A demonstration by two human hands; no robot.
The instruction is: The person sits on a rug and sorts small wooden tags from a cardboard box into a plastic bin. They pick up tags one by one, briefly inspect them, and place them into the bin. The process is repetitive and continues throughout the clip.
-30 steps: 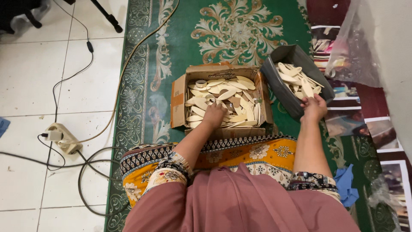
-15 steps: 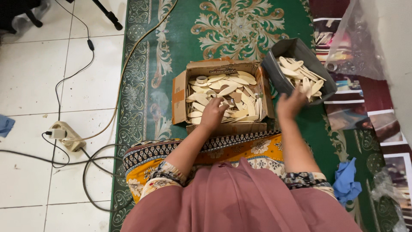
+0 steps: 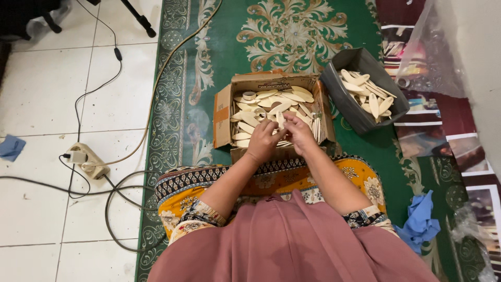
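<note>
An open cardboard box (image 3: pixel 221 116) on the green carpet holds several pale wooden leaf-shaped pieces (image 3: pixel 271 99). Both hands meet over the box's near side. My left hand (image 3: pixel 262 142) and my right hand (image 3: pixel 299 133) pinch one upright wooden piece (image 3: pixel 280 121) between their fingertips. To the right stands a dark grey bin (image 3: pixel 360 117) with more of the same wooden pieces (image 3: pixel 368 94) inside.
A power strip (image 3: pixel 86 159) with cables lies on the white tiles at left. Blue cloths lie at far left (image 3: pixel 11 147) and at lower right (image 3: pixel 419 222). A clear plastic bag (image 3: pixel 425 49) and printed sheets (image 3: pixel 459 151) sit along the right. A tripod leg (image 3: pixel 136 18) stands top left.
My right hand came back from the grey bin to the cardboard box and joined the left hand on a wooden piece. The left hand stayed over the box.
</note>
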